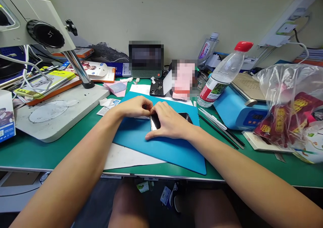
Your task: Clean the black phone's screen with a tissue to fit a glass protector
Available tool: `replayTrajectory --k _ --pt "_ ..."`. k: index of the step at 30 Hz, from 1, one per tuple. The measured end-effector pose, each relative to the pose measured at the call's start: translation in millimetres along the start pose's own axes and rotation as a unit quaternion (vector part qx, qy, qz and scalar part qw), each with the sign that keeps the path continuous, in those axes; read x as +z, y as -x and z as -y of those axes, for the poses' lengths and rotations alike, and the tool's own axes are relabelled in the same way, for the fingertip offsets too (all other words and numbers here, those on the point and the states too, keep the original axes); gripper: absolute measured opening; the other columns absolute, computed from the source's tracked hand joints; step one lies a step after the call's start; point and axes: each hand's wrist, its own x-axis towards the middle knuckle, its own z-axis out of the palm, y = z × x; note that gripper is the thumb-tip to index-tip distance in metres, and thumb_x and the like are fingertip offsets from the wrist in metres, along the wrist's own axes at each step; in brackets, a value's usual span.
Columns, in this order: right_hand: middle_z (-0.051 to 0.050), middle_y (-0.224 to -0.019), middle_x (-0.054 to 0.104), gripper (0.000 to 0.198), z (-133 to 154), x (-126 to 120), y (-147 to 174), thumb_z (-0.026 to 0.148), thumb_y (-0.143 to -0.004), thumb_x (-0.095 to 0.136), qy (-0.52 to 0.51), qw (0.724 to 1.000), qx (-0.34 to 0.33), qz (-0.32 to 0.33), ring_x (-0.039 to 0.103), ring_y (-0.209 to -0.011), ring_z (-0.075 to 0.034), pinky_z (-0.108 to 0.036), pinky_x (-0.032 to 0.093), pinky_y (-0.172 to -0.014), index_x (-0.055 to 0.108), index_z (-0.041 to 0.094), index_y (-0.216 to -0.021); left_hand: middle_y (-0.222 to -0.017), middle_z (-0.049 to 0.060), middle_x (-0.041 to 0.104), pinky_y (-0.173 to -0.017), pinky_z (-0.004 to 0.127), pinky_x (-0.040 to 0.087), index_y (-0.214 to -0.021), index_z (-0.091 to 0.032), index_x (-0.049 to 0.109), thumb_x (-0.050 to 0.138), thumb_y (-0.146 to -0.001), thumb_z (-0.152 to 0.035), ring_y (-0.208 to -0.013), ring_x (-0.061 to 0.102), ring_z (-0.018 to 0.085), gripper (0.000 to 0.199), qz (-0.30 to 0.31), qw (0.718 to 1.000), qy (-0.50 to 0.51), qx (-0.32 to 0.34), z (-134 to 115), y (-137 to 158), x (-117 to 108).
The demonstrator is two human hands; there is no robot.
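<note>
A smartphone (155, 123) with a dark glossy face lies on the blue work mat (141, 143). My right hand (170, 121) covers most of it, with the thumb along the near edge and the fingers curled over the far side. Past that palm, a dark rounded end (186, 116) shows, apparently of the same phone. My left hand (136, 106) is closed at the phone's left end, its fingertips pinched together and touching the right fingers. Whatever that pinch holds is hidden. Something thin and white peeks out beneath the left hand.
A microscope stand (83, 96) fills the left side. Behind the mat are a small screen device (146, 66) and a black phone case (157, 87). A tilted water bottle (222, 76), a blue heating plate (234, 110), long thin tools (219, 125) and a plastic bag (285, 110) crowd the right.
</note>
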Motion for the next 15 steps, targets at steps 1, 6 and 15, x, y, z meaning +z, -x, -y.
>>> replayTrajectory --k 1,6,15 --pt "-0.011 -0.112 0.060 0.071 0.0 0.0 0.0 0.073 -0.066 0.088 0.000 1.000 0.000 -0.002 0.053 -0.102 -0.030 -0.041 0.044 -0.080 0.048 0.023 -0.095 -0.130 0.008 0.070 -0.091 0.046 0.063 -0.129 -0.017 0.068 0.072 -0.102 -0.040 -0.109 0.072 0.028 0.036 0.000 1.000 0.001 0.001 0.0 -0.2 0.1" --pt "-0.011 -0.111 0.060 0.069 -0.2 0.1 0.0 0.072 -0.066 0.089 -0.009 1.000 -0.005 -0.012 0.053 -0.102 -0.030 -0.041 0.046 -0.082 0.048 0.023 -0.095 -0.130 0.008 0.069 -0.091 0.046 0.063 -0.129 -0.017 0.068 0.072 -0.101 -0.040 -0.109 0.071 0.028 0.036 0.002 1.000 -0.002 0.006 -0.8 -0.4 -0.2" --pt "-0.012 -0.110 0.060 0.067 -0.8 0.1 0.1 0.069 -0.069 0.089 -0.017 1.000 -0.006 -0.017 0.055 -0.105 -0.031 -0.043 0.048 -0.086 0.051 0.022 -0.097 -0.129 0.008 0.070 -0.090 0.045 0.063 -0.128 -0.017 0.069 0.072 -0.101 -0.040 -0.109 0.072 0.028 0.036 0.007 1.000 -0.009 0.002 -2.9 1.3 -0.9"
